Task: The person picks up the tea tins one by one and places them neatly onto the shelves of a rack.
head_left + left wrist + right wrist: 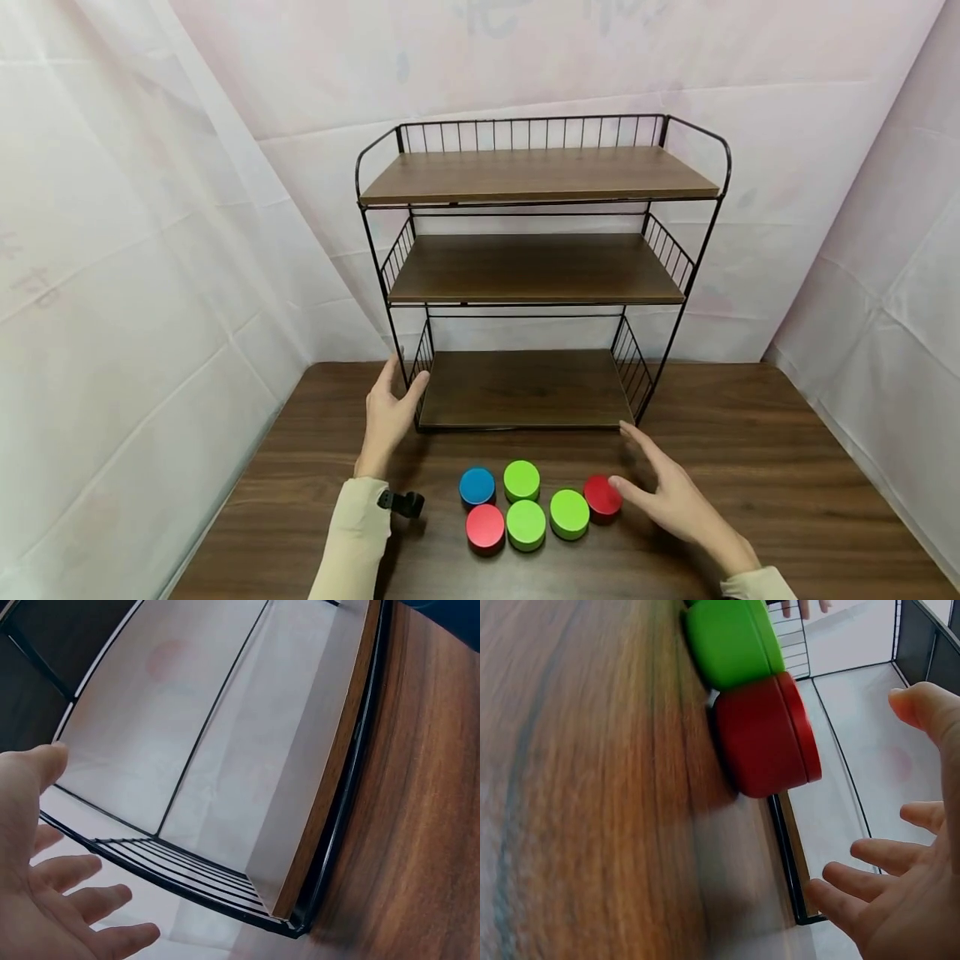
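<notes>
My left hand (387,414) is at the lower left front post of a three-tier shelf rack (525,390), fingers spread and thumb apart. In the left wrist view this hand (64,892) holds nothing; whether it touches the post I cannot tell. My right hand (671,496) hovers by a red round tin (602,497), fingers loosely extended. The right wrist view shows a gap between the hand (900,885) and the red tin (769,739). Left of that tin stand three green tins (569,514), a blue tin (477,487) and a second red tin (485,528).
The rack has wooden boards (536,267) and black wire side rails (633,367). It stands toward the back of a dark wooden table (750,450). Pale cloth (150,250) hangs behind and on both sides. A black strap device (405,503) sits on the left wrist.
</notes>
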Motion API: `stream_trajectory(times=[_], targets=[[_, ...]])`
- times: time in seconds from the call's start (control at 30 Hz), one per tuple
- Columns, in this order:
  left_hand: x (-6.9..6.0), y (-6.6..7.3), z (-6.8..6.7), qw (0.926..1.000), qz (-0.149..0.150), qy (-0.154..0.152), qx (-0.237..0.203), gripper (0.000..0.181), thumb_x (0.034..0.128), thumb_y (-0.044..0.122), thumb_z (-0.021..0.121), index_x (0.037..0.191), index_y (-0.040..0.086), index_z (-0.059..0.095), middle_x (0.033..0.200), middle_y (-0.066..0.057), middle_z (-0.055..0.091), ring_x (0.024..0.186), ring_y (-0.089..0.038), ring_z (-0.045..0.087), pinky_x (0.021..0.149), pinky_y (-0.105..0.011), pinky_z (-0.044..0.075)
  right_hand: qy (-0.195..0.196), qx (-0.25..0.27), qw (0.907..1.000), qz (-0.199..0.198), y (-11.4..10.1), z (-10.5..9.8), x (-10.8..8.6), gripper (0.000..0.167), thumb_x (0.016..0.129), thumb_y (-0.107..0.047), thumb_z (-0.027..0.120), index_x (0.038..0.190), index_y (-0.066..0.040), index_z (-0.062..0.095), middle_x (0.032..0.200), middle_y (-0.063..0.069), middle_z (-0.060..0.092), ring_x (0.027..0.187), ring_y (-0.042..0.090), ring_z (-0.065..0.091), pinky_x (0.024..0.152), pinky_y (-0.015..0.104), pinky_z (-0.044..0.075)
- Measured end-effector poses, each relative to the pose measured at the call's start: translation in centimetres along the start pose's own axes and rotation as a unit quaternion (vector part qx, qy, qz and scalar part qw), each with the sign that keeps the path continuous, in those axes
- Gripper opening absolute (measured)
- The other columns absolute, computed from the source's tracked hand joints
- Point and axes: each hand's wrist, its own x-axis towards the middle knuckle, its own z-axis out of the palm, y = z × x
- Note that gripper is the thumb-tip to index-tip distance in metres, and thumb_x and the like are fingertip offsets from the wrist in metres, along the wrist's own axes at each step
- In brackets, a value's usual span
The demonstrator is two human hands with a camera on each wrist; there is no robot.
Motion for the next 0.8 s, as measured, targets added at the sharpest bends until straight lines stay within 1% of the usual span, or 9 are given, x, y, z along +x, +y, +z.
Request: stream_trajectory(times=[0.1,0.17,0.23,0.33,0.43,0.5,0.6,0.67,0.8], targets=[[0.3,0.0,0.4,0.9999,0.012,-0.003,-0.009,0.061,0.1043,0.040,0.061,0.159,0.020,0.042,0.160,-0.015,0.045,0.147,-0.037,0.042,0.116,-0.058,0.037,-0.015,0.007,0.9997,0.016,0.0,0.0,-0.2,0.077,0.097,-0.038,0.073,0.161,-0.033,0.030,0.156,0.011,0.050,0.138,0.033,0.053,0.103,0.052,0.051],[0.5,-0.1,0.8,0.9997,0.023,-0.003,-0.012,0.054,0.1063,0.036,0.058,0.156,0.020,0.045,0.159,-0.012,0.048,0.145,-0.036,0.045,0.115,-0.056,0.038,-0.023,0.019,0.9993,0.021,0.1,0.0,-0.4,0.076,0.098,-0.037,0.072,0.161,-0.031,0.031,0.156,0.011,0.051,0.137,0.033,0.054,0.102,0.048,0.052],[0.6,-0.3,1.1,0.9995,0.031,0.000,-0.010,0.050,0.1074,0.033,0.056,0.155,0.019,0.047,0.157,-0.011,0.050,0.143,-0.034,0.047,0.115,-0.055,0.039,-0.032,0.040,0.9985,0.019,0.2,0.1,-0.3,0.075,0.098,-0.036,0.073,0.161,-0.030,0.032,0.154,0.013,0.052,0.135,0.036,0.055,0.101,0.044,0.053],[0.6,-0.5,1.3,0.9991,0.041,0.008,-0.008,0.047,0.1082,0.030,0.055,0.153,0.016,0.049,0.154,-0.012,0.053,0.140,-0.034,0.051,0.113,-0.054,0.041,-0.050,0.081,0.9954,0.008,0.5,0.2,-0.2,0.076,0.097,-0.031,0.074,0.161,-0.026,0.032,0.152,0.019,0.052,0.128,0.039,0.059,0.096,0.040,0.056],[0.5,-0.4,1.4,0.9987,0.048,0.014,-0.008,0.046,0.1084,0.029,0.055,0.152,0.015,0.051,0.151,-0.014,0.056,0.136,-0.035,0.055,0.111,-0.054,0.042,-0.064,0.109,0.9920,0.000,0.6,0.3,-0.2,0.077,0.095,-0.027,0.076,0.160,-0.024,0.034,0.150,0.021,0.053,0.123,0.037,0.062,0.093,0.034,0.057],[0.6,-0.3,1.5,0.9985,0.051,0.021,-0.004,0.043,0.1085,0.027,0.054,0.150,0.013,0.053,0.148,-0.015,0.058,0.134,-0.035,0.056,0.109,-0.054,0.044,-0.071,0.122,0.9899,-0.010,0.7,0.2,-0.2,0.076,0.095,-0.024,0.077,0.159,-0.020,0.036,0.150,0.023,0.052,0.122,0.036,0.063,0.092,0.034,0.058],[0.5,-0.3,1.5,0.9981,0.052,0.033,-0.002,0.039,0.1084,0.020,0.054,0.146,0.010,0.056,0.144,-0.017,0.061,0.132,-0.037,0.057,0.108,-0.055,0.044,-0.082,0.130,0.9879,-0.017,0.7,0.2,-0.3,0.075,0.094,-0.023,0.078,0.157,-0.016,0.040,0.149,0.023,0.053,0.122,0.030,0.063,0.092,0.033,0.057],[0.5,-0.4,1.6,0.9980,0.051,0.037,0.000,0.038,0.1086,0.016,0.052,0.146,0.009,0.058,0.145,-0.019,0.060,0.134,-0.037,0.056,0.109,-0.055,0.043,-0.094,0.132,0.9863,-0.029,0.7,0.3,-0.4,0.074,0.094,-0.023,0.078,0.157,-0.011,0.040,0.147,0.025,0.054,0.123,0.027,0.063,0.093,0.034,0.057],[0.2,-0.7,1.8,0.9980,0.052,0.037,0.003,0.038,0.1095,0.012,0.049,0.146,0.006,0.057,0.152,-0.018,0.054,0.140,-0.036,0.051,0.113,-0.054,0.041,-0.111,0.136,0.9833,-0.047,0.6,0.4,-0.5,0.075,0.093,-0.022,0.079,0.156,-0.008,0.041,0.144,0.028,0.055,0.123,0.022,0.063,0.095,0.034,0.057]])
